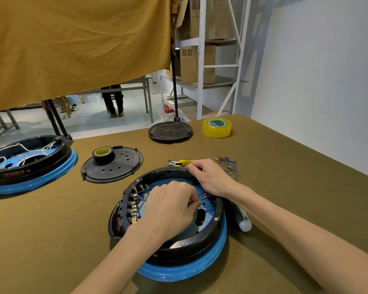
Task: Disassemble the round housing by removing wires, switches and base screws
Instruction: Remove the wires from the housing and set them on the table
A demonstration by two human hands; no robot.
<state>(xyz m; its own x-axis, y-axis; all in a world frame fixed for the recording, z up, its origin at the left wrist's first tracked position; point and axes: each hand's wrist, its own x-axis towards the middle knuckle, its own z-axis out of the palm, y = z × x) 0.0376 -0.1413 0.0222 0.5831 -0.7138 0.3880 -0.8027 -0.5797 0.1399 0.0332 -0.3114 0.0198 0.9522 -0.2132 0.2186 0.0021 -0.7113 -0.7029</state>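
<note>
The round housing [202, 247], black with a blue rim, lies open in front of me on the table. A row of switches with brass terminals [133, 206] lines its left inner wall, and a blue wire [141, 195] loops beside them. My left hand [170, 206] reaches inside and pinches a small wire end near the middle. My right hand [208, 177] grips the housing's far right rim. Several removed blue wires [228, 165] lie behind that hand.
Yellow-handled cutters [183, 162] lie behind the housing. A white-tipped tool [243, 219] lies to its right. A black cover with a tape roll [112, 164], a second cover [170, 131], yellow tape [216, 127] and another housing [28, 164] sit further off.
</note>
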